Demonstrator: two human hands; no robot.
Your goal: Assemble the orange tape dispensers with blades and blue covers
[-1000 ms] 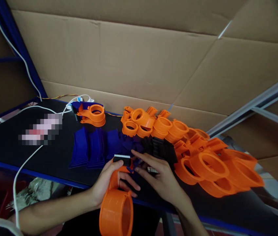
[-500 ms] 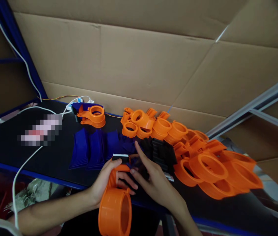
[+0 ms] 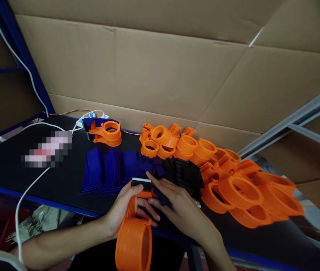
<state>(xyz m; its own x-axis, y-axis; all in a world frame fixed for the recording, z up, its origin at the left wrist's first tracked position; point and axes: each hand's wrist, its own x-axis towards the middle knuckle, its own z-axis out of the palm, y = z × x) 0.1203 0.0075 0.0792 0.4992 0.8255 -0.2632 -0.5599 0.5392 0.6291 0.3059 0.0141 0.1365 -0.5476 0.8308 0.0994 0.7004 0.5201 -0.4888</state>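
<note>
My left hand (image 3: 126,209) is wrapped round the handle of an orange tape dispenser (image 3: 134,242), whose big ring hangs over the table's front edge. A black toothed blade (image 3: 141,183) sits at the dispenser's far end, by my left thumb. My right hand (image 3: 176,209) lies over that end with fingers curled, pressing a small dark blue piece (image 3: 160,197) against it. Its index finger points toward the blade.
Stacks of dark blue parts (image 3: 106,171) lie just behind my hands, black parts (image 3: 186,173) to their right. A heap of orange dispenser bodies (image 3: 241,192) fills the right side. A white cable (image 3: 29,188) runs across the black table (image 3: 63,180). Cardboard walls stand behind.
My right hand has drawn back from the pile of parts to the dispenser's blade end, now with a blue piece under its fingers. The left hand has kept its grip.
</note>
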